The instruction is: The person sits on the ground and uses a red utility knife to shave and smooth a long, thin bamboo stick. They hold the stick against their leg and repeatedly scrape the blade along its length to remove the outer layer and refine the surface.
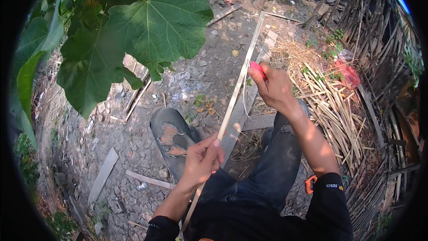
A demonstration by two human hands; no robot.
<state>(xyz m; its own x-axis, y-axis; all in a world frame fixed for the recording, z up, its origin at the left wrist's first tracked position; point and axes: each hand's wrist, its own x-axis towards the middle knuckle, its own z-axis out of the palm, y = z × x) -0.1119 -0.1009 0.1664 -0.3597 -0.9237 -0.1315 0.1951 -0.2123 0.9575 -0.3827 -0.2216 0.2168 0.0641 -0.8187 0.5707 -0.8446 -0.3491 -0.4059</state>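
My left hand (203, 160) is closed around a long, pale bamboo strip (236, 90), which slants from my lap up and away to the right. In my right hand (277, 88) is a red-handled cutting tool (257, 69), pressed against the strip farther along. Its blade is hidden by the strip and my fingers. Below the tool hangs a thin curled shaving (245, 102). Under the strip, a grey wooden plank (236, 136) runs between my legs.
A heap of split bamboo sticks (341, 116) lies to my right, near pale shavings (290, 53) and a red plastic bag (347, 74). An orange-handled tool (310, 184) rests by my right elbow. Large green leaves (156, 18) overhang the upper left. Stacked poles (356, 22) line the right.
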